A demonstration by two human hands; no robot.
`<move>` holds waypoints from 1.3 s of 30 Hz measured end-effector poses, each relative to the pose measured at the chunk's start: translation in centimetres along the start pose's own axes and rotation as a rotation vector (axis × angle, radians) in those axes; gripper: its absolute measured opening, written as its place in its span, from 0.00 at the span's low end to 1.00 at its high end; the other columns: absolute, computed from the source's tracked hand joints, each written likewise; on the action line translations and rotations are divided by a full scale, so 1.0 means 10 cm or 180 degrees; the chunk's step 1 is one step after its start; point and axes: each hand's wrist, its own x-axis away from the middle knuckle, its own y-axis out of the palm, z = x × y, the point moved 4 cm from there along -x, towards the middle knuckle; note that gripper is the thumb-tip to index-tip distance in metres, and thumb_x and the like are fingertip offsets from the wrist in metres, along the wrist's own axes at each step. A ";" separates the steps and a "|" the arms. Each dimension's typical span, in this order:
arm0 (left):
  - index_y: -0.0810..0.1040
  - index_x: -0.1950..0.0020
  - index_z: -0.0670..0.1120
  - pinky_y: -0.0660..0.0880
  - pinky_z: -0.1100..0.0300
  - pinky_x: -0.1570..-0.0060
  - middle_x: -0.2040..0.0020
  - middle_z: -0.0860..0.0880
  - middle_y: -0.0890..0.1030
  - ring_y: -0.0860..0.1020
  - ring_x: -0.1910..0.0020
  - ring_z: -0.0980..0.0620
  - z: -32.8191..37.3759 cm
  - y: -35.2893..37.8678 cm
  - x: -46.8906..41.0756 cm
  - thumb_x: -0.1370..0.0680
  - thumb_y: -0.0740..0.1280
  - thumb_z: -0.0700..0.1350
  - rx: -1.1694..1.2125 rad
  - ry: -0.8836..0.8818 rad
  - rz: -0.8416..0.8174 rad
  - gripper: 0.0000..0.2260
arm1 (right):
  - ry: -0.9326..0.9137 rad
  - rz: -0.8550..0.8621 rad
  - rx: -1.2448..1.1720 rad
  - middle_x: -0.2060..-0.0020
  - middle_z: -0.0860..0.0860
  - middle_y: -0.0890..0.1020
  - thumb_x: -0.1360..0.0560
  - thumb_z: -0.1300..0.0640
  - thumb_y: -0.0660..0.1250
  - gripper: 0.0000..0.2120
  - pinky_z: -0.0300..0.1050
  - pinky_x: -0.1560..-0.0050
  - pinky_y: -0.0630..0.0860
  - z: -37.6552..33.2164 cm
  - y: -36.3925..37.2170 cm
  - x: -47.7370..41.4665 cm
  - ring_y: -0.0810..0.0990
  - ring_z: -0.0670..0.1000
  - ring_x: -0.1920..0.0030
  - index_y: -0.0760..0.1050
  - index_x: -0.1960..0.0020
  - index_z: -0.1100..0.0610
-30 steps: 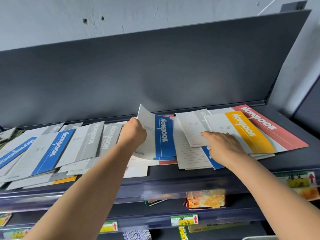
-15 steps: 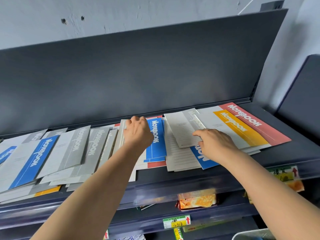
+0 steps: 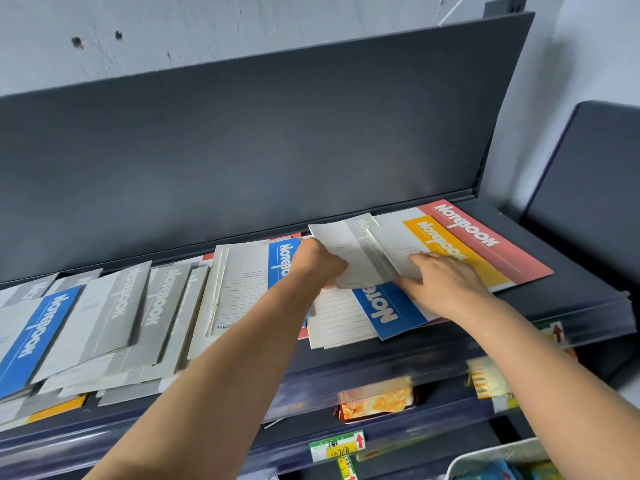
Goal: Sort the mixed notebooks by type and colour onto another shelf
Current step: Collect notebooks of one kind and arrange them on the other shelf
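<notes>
Left hand (image 3: 317,264) on grey notebook (image 3: 348,252) (left edge)

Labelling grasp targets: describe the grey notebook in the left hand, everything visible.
The grey notebook is thin, card-covered: pale front with printed lines, grey band with white lettering. Left hand grips its near-left edge. It lies over the blue notebook; the yellow notebook overlaps its right side.

matt paper notebooks (image 3: 239,282), smooth shelf (image 3: 571,292).
</notes>
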 end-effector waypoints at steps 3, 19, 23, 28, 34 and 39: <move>0.73 0.47 0.39 0.79 0.53 0.53 0.53 0.44 0.79 0.78 0.55 0.45 0.03 0.11 0.00 0.25 0.68 0.39 0.0356 0.0015 -0.0050 0.08 | -0.0225 -0.0012 -0.0299 0.35 0.48 0.76 0.19 0.43 0.54 0.20 0.47 0.43 0.72 -0.03 -0.04 0.05 0.75 0.52 0.38 0.69 0.31 0.49; 0.74 0.42 0.40 0.82 0.53 0.62 0.50 0.42 0.81 0.81 0.54 0.43 0.00 0.13 0.25 0.23 0.65 0.35 0.1179 -0.0188 -0.0338 0.10 | -0.0546 -0.0081 -0.0749 0.29 0.50 0.69 0.18 0.53 0.53 0.21 0.52 0.36 0.69 -0.37 -0.03 -0.02 0.68 0.56 0.31 0.60 0.26 0.41; 0.77 0.45 0.40 0.82 0.47 0.57 0.49 0.43 0.82 0.81 0.53 0.40 -0.11 -0.35 0.06 0.29 0.58 0.37 0.0883 -0.0062 0.0612 0.15 | -0.0445 0.0030 -0.0284 0.27 0.52 0.65 0.22 0.42 0.59 0.29 0.56 0.34 0.68 -0.31 0.01 0.03 0.63 0.58 0.28 0.57 0.25 0.50; 0.73 0.43 0.43 0.81 0.48 0.59 0.49 0.45 0.79 0.79 0.52 0.42 -0.23 -0.68 0.08 0.26 0.57 0.39 0.0393 0.0117 0.0901 0.13 | -0.0270 -0.0521 -0.0162 0.37 0.51 0.70 0.47 0.20 0.64 0.47 0.58 0.38 0.68 -0.31 0.12 0.10 0.66 0.57 0.34 0.67 0.35 0.45; 0.73 0.44 0.42 0.80 0.52 0.64 0.48 0.44 0.80 0.80 0.52 0.42 -0.42 -0.86 0.08 0.23 0.57 0.37 0.0520 0.0020 0.0919 0.10 | -0.0519 -0.0640 -0.0556 0.43 0.47 0.77 0.37 0.30 0.69 0.34 0.48 0.50 0.76 -0.51 0.05 0.14 0.76 0.51 0.46 0.71 0.37 0.47; 0.72 0.41 0.41 0.76 0.50 0.58 0.49 0.43 0.80 0.79 0.52 0.43 -0.62 -0.94 0.24 0.19 0.61 0.37 0.1117 -0.0170 0.0403 0.08 | -0.0341 -0.0220 -0.1778 0.36 0.55 0.76 0.18 0.45 0.51 0.27 0.51 0.45 0.73 -0.88 0.00 0.04 0.76 0.56 0.42 0.53 0.23 0.54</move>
